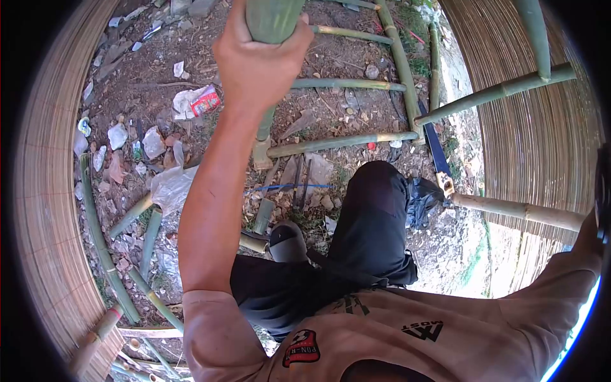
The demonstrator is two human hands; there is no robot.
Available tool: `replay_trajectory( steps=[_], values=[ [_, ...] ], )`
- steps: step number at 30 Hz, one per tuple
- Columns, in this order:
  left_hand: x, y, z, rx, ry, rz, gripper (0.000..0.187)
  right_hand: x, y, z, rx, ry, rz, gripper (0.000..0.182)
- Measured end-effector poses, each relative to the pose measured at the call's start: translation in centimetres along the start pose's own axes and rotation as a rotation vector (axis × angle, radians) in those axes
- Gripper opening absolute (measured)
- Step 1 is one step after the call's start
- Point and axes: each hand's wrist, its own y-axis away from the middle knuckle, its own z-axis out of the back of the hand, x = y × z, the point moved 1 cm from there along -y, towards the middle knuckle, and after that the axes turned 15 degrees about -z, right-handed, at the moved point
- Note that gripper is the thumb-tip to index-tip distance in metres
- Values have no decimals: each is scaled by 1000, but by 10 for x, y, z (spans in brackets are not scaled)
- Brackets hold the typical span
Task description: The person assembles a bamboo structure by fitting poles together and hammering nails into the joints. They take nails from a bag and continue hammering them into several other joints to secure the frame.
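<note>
My left hand (264, 54) is raised at the top of the view, its fingers wrapped around a thick green bamboo pole (273, 22). Beneath that arm lies a ladder-like bamboo frame (344, 144) with several rungs, its left side partly covered by the forearm. My right arm (560, 274) reaches out to the right edge, where a dark band shows near the wrist; the hand itself is out of sight. A handsaw (436, 149) with a dark blade and pale handle rests beside the frame, close to my bent knee.
Woven slat screens (48, 178) stand on both sides. Cut bamboo pieces (102, 242) lie at the left among stones, a plastic bag (172, 188) and a red wrapper (205, 100). At right, bamboo poles (496, 102) cross in front of the other screen. A black bag (423, 200) sits by my knee.
</note>
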Motion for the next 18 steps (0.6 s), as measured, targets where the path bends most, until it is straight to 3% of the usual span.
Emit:
replay_trajectory(
  steps=[2, 5, 8, 18],
  values=[
    [-12, -3, 3, 56, -1, 170, 42, -1, 4, 1, -2, 9, 0, 41],
    [5, 1, 0, -34, -107, 34, 28, -3, 7, 7, -13, 8, -5, 41],
    [4, 1, 0, -31, -100, -40, 27, -3, 11, 11, -22, 4, -1, 40],
    [-4, 6, 1, -10, -92, 45, 29, -6, 26, 17, -24, 24, 2, 37]
  ],
)
